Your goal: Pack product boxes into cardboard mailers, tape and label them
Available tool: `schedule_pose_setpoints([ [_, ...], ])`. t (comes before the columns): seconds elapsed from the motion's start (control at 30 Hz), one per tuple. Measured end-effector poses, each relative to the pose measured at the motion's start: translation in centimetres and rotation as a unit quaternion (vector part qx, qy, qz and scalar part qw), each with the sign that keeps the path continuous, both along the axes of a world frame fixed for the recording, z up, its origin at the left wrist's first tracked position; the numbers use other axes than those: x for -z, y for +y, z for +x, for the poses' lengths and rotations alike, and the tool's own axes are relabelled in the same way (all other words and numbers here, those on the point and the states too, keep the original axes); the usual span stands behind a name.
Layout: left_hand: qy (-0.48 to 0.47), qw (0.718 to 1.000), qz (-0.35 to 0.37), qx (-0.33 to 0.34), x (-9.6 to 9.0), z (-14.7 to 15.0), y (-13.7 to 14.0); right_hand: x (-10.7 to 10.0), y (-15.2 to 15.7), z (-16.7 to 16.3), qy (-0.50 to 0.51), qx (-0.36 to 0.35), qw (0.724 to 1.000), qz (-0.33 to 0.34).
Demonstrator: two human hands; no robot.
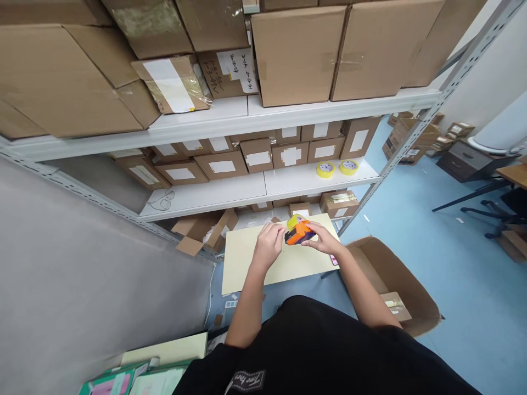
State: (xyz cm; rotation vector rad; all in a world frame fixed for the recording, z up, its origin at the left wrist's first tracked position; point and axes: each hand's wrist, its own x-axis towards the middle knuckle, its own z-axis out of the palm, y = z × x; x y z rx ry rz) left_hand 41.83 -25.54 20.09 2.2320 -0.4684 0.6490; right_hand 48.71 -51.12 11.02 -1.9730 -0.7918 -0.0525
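My right hand (322,239) is closed round an orange and dark tape dispenser (300,232) that carries a roll of yellow tape (295,220). The dispenser is held above a pale yellow table (242,263). At its left side is my left hand (269,241), with thumb and fingers pinched together close to the tape roll. What lies between those fingertips is too small to make out. A phone (334,260) rests at the table's right edge, below my right wrist.
Metal shelving (206,120) stands ahead, loaded with cardboard boxes. Two yellow tape rolls (325,169) and a pair of glasses (162,202) lie on its middle shelf. To the right of the table is a large open carton (405,274); an opened box (201,233) sits behind left.
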Motion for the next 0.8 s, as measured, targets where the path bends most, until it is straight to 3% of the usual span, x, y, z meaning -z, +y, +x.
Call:
schedule_pose_setpoints([
  [0.23, 0.08, 0.994, -0.068, -0.043, -0.4, 0.6, 0.3, -2.2, 0.3, -0.1, -0.009, -0.008, 0.999, -0.052],
  [0.53, 0.184, 0.972, -0.142, 0.003, -0.1, 0.6, 0.9, -2.7, 0.4, -0.9, 0.0, -0.004, 0.998, -0.069],
  [0.8, 0.097, 0.987, -0.116, -0.051, 0.2, -0.7, 0.6, -3.6, 2.5, -2.1, 0.026, 0.017, 0.998, -0.045],
])
